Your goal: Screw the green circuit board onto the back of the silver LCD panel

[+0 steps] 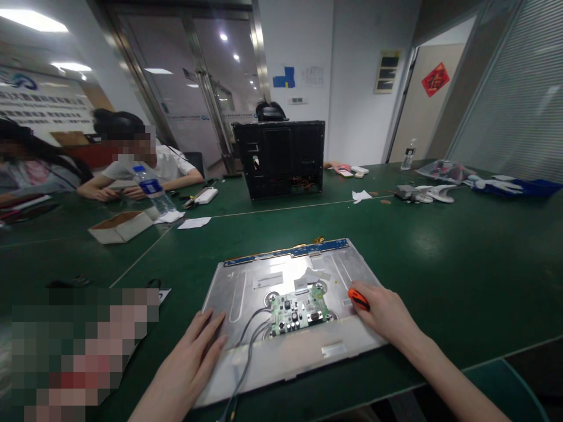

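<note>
Left hand [197,351] flat, fingers spread, palm pressing the near left corner of the metal display back panel [246,287]; holds nothing. Right hand [387,313] closed around an orange-handled screwdriver [358,299], resting on the panel's right edge. Panel lies face-down on the green table [440,264], right in front of the person. Green circuit board [299,310] sits mid-panel, grey cables [248,346] trailing toward the near edge. Blue strip [285,252] along the far edge. Judged step: steadying the panel, tool not yet on the board. Next calls for bringing the tip leftward onto a board screw. Beyond: black chassis [281,158], water bottle [152,190], seated co-workers.
</note>
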Demonstrator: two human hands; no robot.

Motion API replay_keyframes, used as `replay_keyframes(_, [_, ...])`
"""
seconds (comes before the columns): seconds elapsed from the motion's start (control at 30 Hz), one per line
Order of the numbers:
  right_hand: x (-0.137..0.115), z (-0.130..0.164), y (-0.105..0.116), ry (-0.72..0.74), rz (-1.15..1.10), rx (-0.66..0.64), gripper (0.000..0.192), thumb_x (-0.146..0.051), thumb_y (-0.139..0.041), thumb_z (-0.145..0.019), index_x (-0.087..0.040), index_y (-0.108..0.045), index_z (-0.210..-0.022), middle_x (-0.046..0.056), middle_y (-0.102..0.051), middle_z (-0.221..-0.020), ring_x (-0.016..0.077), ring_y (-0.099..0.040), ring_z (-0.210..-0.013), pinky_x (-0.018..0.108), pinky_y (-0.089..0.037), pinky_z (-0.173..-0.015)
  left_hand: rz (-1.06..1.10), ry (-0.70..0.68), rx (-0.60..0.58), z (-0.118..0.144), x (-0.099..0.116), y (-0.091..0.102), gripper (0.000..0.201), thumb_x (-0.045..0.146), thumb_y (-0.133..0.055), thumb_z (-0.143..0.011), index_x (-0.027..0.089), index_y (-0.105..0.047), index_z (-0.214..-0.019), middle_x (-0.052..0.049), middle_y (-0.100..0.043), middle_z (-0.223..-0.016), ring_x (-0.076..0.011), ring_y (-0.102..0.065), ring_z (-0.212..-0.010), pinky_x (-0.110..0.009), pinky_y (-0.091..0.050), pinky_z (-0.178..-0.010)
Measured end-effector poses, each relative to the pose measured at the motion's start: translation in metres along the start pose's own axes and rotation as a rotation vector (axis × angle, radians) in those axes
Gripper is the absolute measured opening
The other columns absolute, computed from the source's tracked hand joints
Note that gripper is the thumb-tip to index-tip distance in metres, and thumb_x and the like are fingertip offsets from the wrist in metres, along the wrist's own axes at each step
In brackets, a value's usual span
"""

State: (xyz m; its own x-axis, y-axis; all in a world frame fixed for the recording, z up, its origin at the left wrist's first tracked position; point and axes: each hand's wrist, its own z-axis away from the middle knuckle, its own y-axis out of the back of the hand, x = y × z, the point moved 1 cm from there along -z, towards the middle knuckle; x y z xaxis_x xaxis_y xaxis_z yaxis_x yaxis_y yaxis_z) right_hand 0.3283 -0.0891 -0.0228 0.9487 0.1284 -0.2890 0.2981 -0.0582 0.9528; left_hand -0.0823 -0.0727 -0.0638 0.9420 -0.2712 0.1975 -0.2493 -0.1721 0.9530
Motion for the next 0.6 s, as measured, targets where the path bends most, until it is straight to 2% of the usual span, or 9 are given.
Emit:
replay_keyframes(0.2, [0.016,-0.005,0.013,-0.16,0.097,0.005,0.018,-0.025,-0.052,-0.09,-0.022,-0.066,-0.1,0.007,-0.073,-0.084,0.0242,-0.07,-0.078,0.03,-0.048,-0.065,0.027,-0.107,-0.121,-0.01,0.036,0.011,0.051,0.045,-0.035,-0.098,0.019,-0.058,-0.136,-0.012,-0.045,-0.151,-0.0326,-0.046,-0.136,-0.049,-0.045,-0.107])
replay_keyframes(0.37, [0.03,-0.012,0.026,-0.262,0.12,0.035,0.026,-0.029,-0.047,-0.094,-0.019,-0.062,-0.112,0.009,-0.072,-0.082,0.0264,-0.07,-0.074,0.032,-0.048,-0.063,0.059,-0.22,-0.194,-0.019,0.07,0.02,0.052,0.046,-0.043,-0.097,0.018,-0.053,-0.14,-0.013,-0.048,-0.148,-0.0324,-0.046,-0.136,-0.049,-0.044,-0.108])
replay_keyframes(0.5, [0.046,-0.019,0.028,-0.234,0.19,0.028,0.024,-0.029,-0.046,-0.094,-0.019,-0.062,-0.109,0.011,-0.073,-0.093,0.0281,-0.07,-0.084,0.033,-0.047,-0.068,0.101,-0.302,-0.327,-0.027,0.102,0.019,0.057,0.047,-0.043,-0.098,0.018,-0.045,-0.146,-0.015,-0.034,-0.156,-0.033,-0.032,-0.143,-0.05,-0.038,-0.112])
replay_keyframes(0.6, [0.062,-0.025,0.028,-0.269,0.193,0.034,0.033,-0.037,-0.039,-0.097,-0.018,-0.065,-0.105,0.013,-0.073,-0.089,0.0298,-0.07,-0.083,0.033,-0.046,-0.066,0.097,-0.359,-0.421,-0.034,0.131,0.015,0.065,0.047,-0.045,-0.096,0.013,-0.034,-0.151,-0.02,-0.023,-0.159,-0.0362,-0.021,-0.146,-0.053,-0.033,-0.113])
